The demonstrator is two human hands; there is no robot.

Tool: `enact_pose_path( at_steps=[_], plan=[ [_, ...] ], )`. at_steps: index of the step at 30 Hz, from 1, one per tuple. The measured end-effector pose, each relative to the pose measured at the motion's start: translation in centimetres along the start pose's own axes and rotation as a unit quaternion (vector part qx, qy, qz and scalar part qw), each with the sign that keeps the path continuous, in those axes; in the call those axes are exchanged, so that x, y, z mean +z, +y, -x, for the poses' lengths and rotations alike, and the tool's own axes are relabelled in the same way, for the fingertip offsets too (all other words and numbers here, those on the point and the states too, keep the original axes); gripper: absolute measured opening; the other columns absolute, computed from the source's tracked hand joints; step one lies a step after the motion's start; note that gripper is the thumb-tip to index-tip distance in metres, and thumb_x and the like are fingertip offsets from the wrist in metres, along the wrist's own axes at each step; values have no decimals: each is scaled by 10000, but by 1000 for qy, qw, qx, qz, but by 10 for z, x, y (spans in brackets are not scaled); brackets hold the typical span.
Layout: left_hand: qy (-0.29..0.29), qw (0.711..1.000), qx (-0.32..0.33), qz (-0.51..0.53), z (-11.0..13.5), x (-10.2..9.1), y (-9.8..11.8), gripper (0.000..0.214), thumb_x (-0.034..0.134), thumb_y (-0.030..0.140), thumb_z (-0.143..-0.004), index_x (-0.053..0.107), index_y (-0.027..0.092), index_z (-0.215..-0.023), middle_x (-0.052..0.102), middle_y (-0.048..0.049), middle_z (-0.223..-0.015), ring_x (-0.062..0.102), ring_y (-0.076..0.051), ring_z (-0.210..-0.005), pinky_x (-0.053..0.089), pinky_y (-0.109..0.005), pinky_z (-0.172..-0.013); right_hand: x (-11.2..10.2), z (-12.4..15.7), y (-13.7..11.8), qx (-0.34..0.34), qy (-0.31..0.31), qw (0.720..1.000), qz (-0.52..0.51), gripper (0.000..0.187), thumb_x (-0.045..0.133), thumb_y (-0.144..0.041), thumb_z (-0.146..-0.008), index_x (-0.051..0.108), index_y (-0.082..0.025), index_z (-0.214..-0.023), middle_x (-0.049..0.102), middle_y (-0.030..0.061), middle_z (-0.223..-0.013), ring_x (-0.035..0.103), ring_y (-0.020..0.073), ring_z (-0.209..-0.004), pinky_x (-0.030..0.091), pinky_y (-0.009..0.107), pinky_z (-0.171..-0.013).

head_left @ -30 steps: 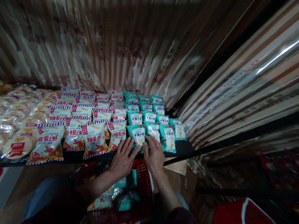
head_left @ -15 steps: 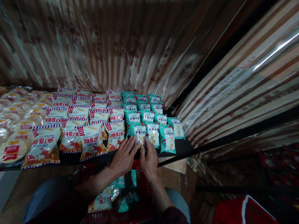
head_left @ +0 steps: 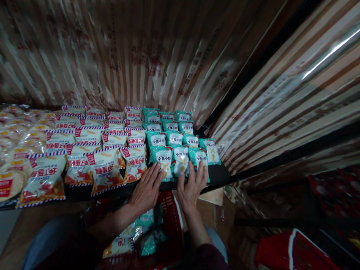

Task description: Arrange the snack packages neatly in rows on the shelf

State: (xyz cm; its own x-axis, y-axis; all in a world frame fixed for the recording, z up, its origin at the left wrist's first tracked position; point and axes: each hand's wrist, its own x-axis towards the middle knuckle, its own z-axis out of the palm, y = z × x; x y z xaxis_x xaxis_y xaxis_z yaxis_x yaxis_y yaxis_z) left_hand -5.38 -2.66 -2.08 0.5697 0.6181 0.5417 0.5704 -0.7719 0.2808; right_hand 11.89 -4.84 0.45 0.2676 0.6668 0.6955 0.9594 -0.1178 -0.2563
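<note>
Teal-and-white snack bags [head_left: 162,157] stand in rows at the right end of a black shelf [head_left: 217,174]. My left hand [head_left: 147,187] lies with fingers stretched against the lower left of the front-left teal bag. Over the lower parts of the front middle bag [head_left: 181,154] and the front-right bag [head_left: 198,155], my right hand [head_left: 191,185] has its fingers spread; its fingertips appear to touch them. Neither hand grips a bag. Left of the teal rows are white-and-orange snack bags [head_left: 107,169] with striped edges.
Clear packs of round white crackers [head_left: 8,185] fill the shelf's left part. Below, between my legs, a red basket [head_left: 172,220] holds more teal and orange bags. Striped wrapped panels [head_left: 146,49] rise behind and at the right. A red bag [head_left: 274,255] stands low at the right.
My right hand has moved right, from the front-left teal bag to the front middle and right ones, its fingers spreading. My left hand stays beside the front-left bag. The view has shifted slightly.
</note>
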Motion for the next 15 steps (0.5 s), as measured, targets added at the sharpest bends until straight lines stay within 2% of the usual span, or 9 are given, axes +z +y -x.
enact_pose_path(
  at_steps=[6,10,15],
  plan=[
    [11,1000,10,17,-6,-3,3,720,406,50,-857,111,137,-1508,65,-173,-1577,73,-313,-1450,312,-522,-1118,8,-23,33,37,-14,996,78,578,470,-522,-895,510,-170,-1351,297,209,-1502,196,408,-1390,296,638,-1012],
    [18,999,-3,33,-11,-3,4,708,413,67,-869,117,147,-1506,11,-164,-1581,68,-320,-1449,303,-538,-1121,19,-22,37,55,-41,994,81,639,480,-565,-873,469,-182,-1385,305,220,-1489,248,423,-1360,306,662,-979],
    [22,999,-9,38,-18,-2,4,615,405,80,-883,220,117,-1469,6,-172,-1579,57,-322,-1449,309,-528,-1125,28,-19,36,45,-21,996,77,602,442,-570,-887,496,-196,-1356,335,204,-1469,315,392,-1331,342,616,-972]
  ],
)
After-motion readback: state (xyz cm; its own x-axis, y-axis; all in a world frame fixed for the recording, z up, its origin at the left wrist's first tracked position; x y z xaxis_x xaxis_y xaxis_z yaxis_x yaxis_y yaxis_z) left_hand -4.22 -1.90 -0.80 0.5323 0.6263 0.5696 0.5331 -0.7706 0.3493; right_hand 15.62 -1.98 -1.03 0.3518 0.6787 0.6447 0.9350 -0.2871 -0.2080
